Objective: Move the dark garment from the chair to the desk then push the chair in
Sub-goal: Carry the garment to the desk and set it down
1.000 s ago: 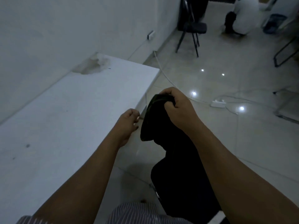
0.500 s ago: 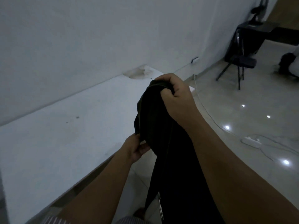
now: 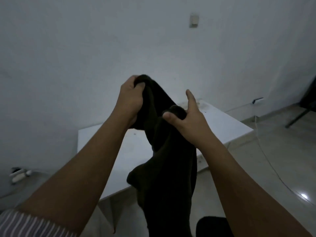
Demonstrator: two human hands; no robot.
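Above the white surface (image 3: 222, 124), both hands hold the dark garment (image 3: 164, 168) aloft: left hand (image 3: 131, 98) fisted on it, right hand (image 3: 189, 120) pinching a fold.

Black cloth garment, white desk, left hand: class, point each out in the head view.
black cloth garment (image 3: 164, 177): head view, hanging middle.
white desk (image 3: 227, 124): head view, bare top.
left hand (image 3: 130, 98): head view, back of hand.

A pale wall (image 3: 85, 48) fills most of the frame, with a small switch plate (image 3: 194, 20) at upper right. A white cable (image 3: 266, 156) trails over the glossy tiled floor (image 3: 273, 168) at right. A power strip (image 3: 18, 175) lies at lower left.
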